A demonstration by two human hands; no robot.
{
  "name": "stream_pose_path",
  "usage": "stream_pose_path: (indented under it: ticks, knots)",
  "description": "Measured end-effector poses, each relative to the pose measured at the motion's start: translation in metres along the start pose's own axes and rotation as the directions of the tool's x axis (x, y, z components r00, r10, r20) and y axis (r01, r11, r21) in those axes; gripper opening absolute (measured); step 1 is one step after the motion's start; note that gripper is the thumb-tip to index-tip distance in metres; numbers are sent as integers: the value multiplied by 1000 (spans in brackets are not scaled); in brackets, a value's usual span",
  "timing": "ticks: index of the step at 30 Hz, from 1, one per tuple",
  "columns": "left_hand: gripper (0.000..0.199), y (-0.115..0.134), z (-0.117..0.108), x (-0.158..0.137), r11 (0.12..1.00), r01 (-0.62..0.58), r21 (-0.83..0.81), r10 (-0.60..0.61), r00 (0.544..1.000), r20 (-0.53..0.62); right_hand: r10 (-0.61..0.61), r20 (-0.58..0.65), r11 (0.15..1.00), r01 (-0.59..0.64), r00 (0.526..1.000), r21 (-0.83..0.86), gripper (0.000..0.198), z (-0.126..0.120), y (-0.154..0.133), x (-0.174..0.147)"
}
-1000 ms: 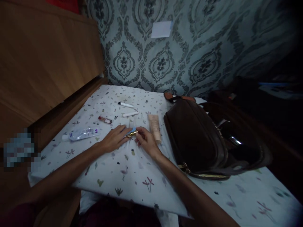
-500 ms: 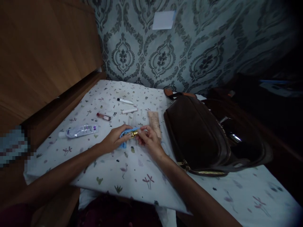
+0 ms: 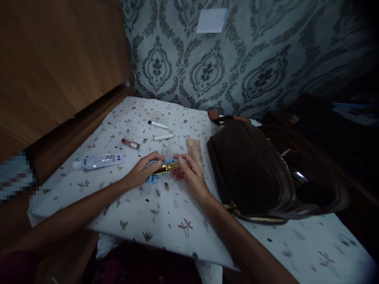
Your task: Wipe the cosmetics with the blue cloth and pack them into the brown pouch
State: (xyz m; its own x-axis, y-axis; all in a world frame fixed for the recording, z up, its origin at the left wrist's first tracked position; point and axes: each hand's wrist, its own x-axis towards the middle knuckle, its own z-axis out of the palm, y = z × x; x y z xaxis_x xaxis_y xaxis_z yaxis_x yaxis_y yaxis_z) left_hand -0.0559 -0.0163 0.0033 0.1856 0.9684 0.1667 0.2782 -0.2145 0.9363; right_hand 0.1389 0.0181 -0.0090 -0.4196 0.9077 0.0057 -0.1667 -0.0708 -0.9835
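Observation:
Between my hands is a shiny gold cosmetic tube point(image 3: 166, 168), lying nearly level, with a dark stretch near its left end. My left hand point(image 3: 140, 172) grips that left end together with a crumpled light blue cloth point(image 3: 152, 179), which shows below and behind the tube. The thumb and fingers of my right hand point(image 3: 192, 174) pinch the tube's right end. Just behind my right hand lies a beige squeeze tube point(image 3: 194, 149). Whether the gold tube's two parts are joined or separated, I cannot make out.
A brown leather bag point(image 3: 242, 169) stands unzipped at the right. On the patterned cloth point(image 3: 130, 221) lie a clear bottle point(image 3: 102, 161), a lip gloss tube point(image 3: 130, 143), a white pen-like stick point(image 3: 164, 137) and a black-capped one point(image 3: 158, 125). A wooden cabinet point(image 3: 59, 59) borders the left.
The gold tube shows more of its length now, its left part out from the blue cloth. The cloth sits lower, bunched under my left hand. The view has shifted slightly.

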Motion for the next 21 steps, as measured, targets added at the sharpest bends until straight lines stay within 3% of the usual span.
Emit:
stream_pose_path:
  ticks: [5,12,21]
  knots:
    - [32,0,0,-2,1000,-19,18,18,999,36,-5,-60,999,3,998,-34,43,-1,-1,2]
    - [36,-2,-2,2,999,-20,36,20,1000,11,-95,-3,993,95,995,-70,35,-1,-8,-1]
    - [31,0,-1,-1,999,-37,37,35,998,58,-59,-34,970,49,998,-239,50,-3,-3,-1]
